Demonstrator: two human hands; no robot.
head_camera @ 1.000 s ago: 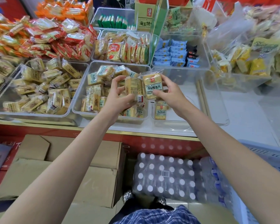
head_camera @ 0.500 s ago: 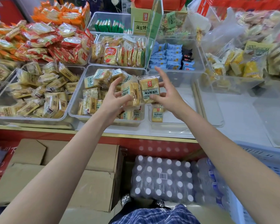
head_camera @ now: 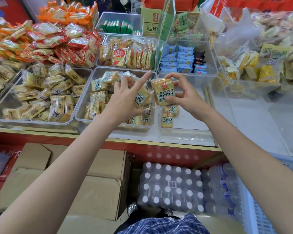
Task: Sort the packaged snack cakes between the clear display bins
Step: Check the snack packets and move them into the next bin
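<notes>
1. Since the earlier frame, both hands have drawn slightly apart: the right hand [head_camera: 184, 95] now holds its snack cake pack [head_camera: 163, 94] clear of the left one, over the seam between two bins.
2. Left hand [head_camera: 125, 100] grips another pack [head_camera: 141, 97] above the middle bin [head_camera: 85, 115], index finger extended.
3. Middle bin is piled with matching yellow packs.
4. Right front bin [head_camera: 184, 135] holds only two packs [head_camera: 167, 119], near its left wall.
5. Left bin [head_camera: 0, 119] is full of similar yellow packs.
6. Behind, one bin [head_camera: 210, 71] holds blue packets, another [head_camera: 156, 53] upright cracker packs.
</notes>
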